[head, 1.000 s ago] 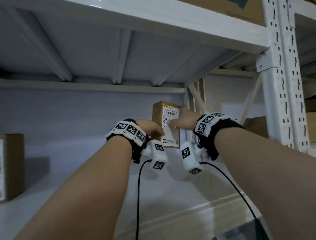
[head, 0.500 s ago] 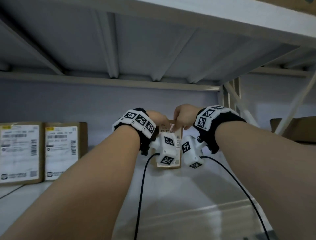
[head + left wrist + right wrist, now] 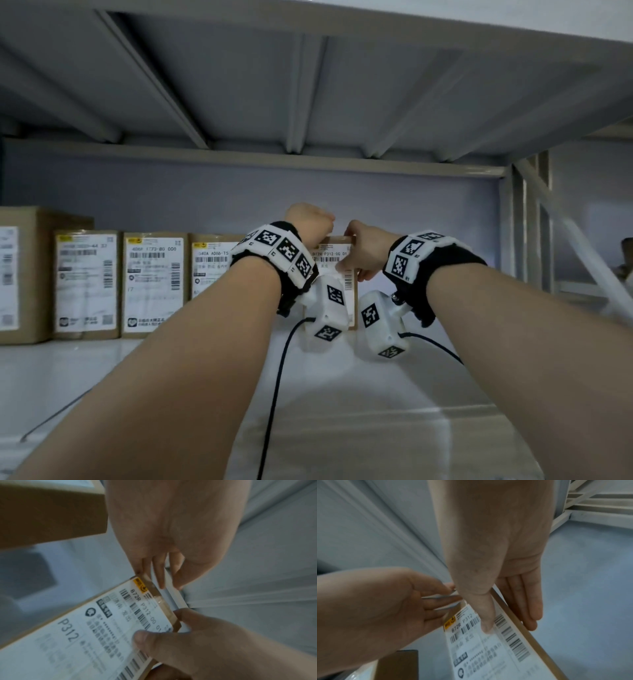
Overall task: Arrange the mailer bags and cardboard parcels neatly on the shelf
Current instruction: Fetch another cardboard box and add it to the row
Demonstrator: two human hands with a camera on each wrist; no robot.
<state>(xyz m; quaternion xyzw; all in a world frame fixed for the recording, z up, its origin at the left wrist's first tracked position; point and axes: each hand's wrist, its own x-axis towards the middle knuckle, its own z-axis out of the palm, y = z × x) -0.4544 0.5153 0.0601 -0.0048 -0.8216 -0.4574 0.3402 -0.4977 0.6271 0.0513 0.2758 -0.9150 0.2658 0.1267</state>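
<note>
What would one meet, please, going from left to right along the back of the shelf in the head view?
Large cardboard box at the left edge → first labelled parcel → second labelled parcel → third labelled parcel, partly behind the left wrist → left hand → P312 parcel held upright → right hand → shelf upright.

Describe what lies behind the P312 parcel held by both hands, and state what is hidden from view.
Behind the P312 parcel only the pale back wall shows, above and to its right. The left hand, right hand and parcel cover the shelf directly behind.
</note>
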